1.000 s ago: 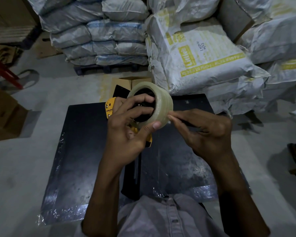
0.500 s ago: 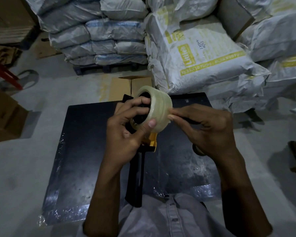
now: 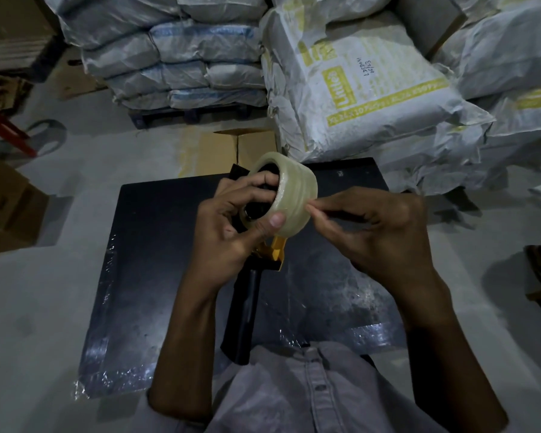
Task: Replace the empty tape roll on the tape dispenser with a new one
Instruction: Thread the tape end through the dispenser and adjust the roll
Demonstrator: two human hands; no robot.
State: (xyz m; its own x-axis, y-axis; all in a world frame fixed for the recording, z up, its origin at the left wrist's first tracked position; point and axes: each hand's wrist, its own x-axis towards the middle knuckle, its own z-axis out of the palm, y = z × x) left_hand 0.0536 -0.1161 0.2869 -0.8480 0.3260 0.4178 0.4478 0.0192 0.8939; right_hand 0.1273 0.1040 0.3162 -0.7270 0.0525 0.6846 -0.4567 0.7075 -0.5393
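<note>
ok so the new tape roll point(image 3: 291, 195) is up off the black table point(image 3: 156, 245), held in front of the chest, and it looks like it's already sitting on the tape dispenser point(image 3: 275, 248), since the yellow frame pokes out right under it and the black handle point(image 3: 244, 310) runs from there straight back toward the person's shirt. the left hand point(image 3: 231, 232) has the real hold: fingers hooked into the open core, thumb clamped on the outer wrap near the bottom. the core opening faces left, into that hand, so the roll's axis runs roughly left to right and the sticky band faces up and out to the right. that's the bit that matters, because the right hand point(image 3: 378, 232) comes in from exactly that side, fingertips point(image 3: 310, 209) bunched together and touching the band at its right edge. looks like it's picking for the loose end, but i honestly can't tell if any tape is actually caught between the tips. my guess is the next move is peeling that end free and pulling it away to the right, then down toward the front of the dispenser, with the left hand keeping the roll from spinning. clear tape on clear tape, the end is a pain to find.
</note>
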